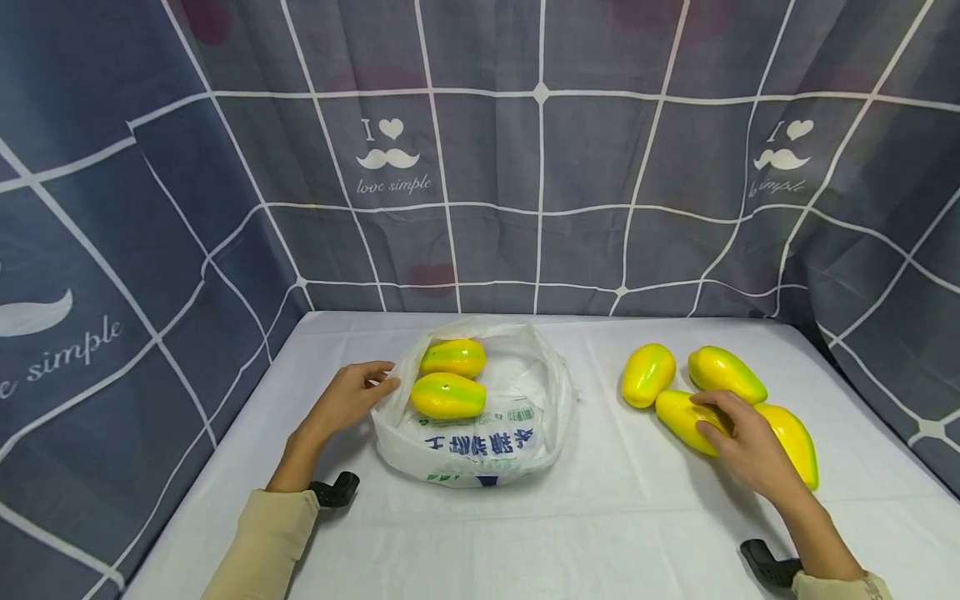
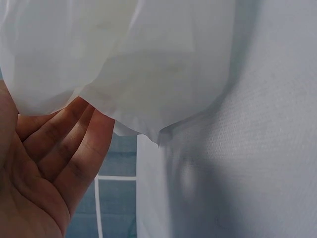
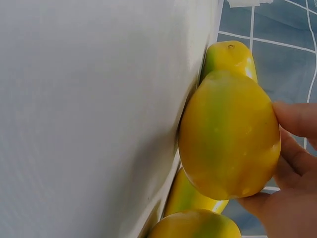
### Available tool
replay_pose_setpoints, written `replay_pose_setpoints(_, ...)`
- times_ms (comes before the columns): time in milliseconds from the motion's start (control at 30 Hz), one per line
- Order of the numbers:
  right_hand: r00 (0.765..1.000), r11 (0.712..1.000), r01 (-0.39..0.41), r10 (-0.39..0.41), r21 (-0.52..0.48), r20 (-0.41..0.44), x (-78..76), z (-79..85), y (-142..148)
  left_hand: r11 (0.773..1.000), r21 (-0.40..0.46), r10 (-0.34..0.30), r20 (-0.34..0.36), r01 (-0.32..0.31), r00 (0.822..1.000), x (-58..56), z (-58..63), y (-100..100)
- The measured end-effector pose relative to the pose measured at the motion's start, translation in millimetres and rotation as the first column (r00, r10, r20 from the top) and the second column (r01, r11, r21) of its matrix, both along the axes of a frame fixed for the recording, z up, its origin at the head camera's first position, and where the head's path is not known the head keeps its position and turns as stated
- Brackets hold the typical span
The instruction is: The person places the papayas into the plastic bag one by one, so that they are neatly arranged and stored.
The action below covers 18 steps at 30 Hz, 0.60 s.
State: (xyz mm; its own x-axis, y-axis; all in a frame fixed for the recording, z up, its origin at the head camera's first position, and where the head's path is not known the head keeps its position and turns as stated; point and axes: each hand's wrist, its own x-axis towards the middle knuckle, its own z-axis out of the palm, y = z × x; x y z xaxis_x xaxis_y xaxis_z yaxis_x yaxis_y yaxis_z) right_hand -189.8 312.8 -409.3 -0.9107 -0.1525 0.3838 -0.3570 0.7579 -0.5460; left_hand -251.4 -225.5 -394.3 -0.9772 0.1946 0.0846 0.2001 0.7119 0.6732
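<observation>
A white plastic bag [image 1: 551, 408] with blue print lies with its mouth open on the table. Inside it, toward its left side, are two yellow-green papayas: one [image 1: 452, 357] behind the other [image 1: 448, 396]. My left hand [image 1: 347, 403] grips the bag's left rim; in the left wrist view, the bag film hides its fingertips. At the right, my right hand [image 1: 753, 446] holds a papaya [image 1: 678, 419] between thumb and fingers. Around that hand lie three more: a papaya [image 1: 648, 375] at the left, a papaya [image 1: 726, 372] behind and a papaya [image 1: 793, 442] at the right.
A white cloth [image 1: 600, 533] covers the table. Dark grey checked curtains [image 1: 491, 150] hang at the back and both sides. A black wrist device sits at each wrist, the left device [image 1: 336, 490] close to the cloth.
</observation>
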Motion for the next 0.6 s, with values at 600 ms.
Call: replay_pose_setpoints(600,0.989,0.998,-0.058,0.054,0.022,0.136,8.1,1.4,5.1,1.0,-0.01,-0.01,-0.011,0.009,1.0,1.3,0.4,0.5)
